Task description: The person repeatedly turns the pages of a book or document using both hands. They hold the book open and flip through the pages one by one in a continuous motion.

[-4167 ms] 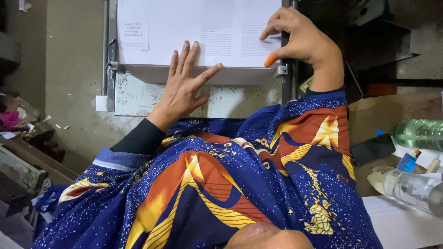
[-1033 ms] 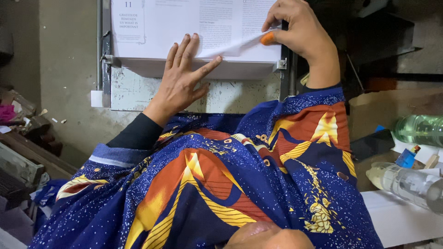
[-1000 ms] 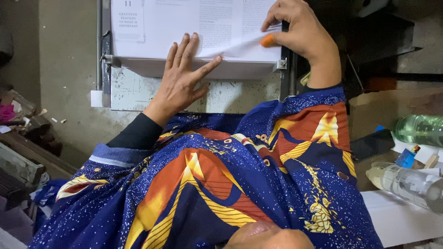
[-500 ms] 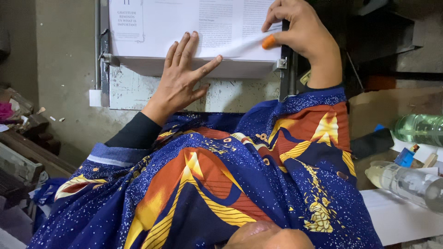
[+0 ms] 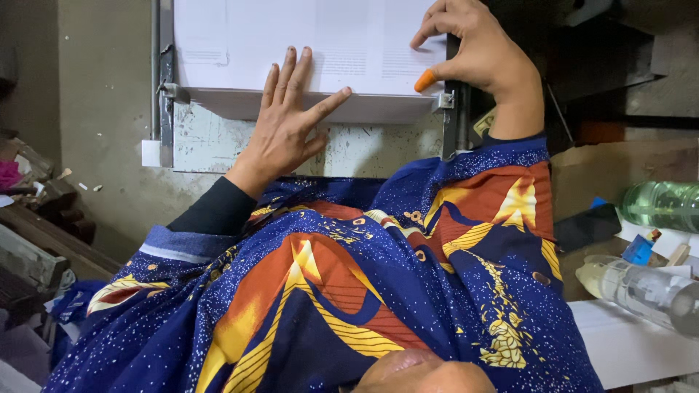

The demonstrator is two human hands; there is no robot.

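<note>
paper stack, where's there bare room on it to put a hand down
The paper stack is bare left of the left hand, up to the metal side guide, and between the two hands. The right corner is crowded by the right hand. Bottles clutter the right bench.
</note>
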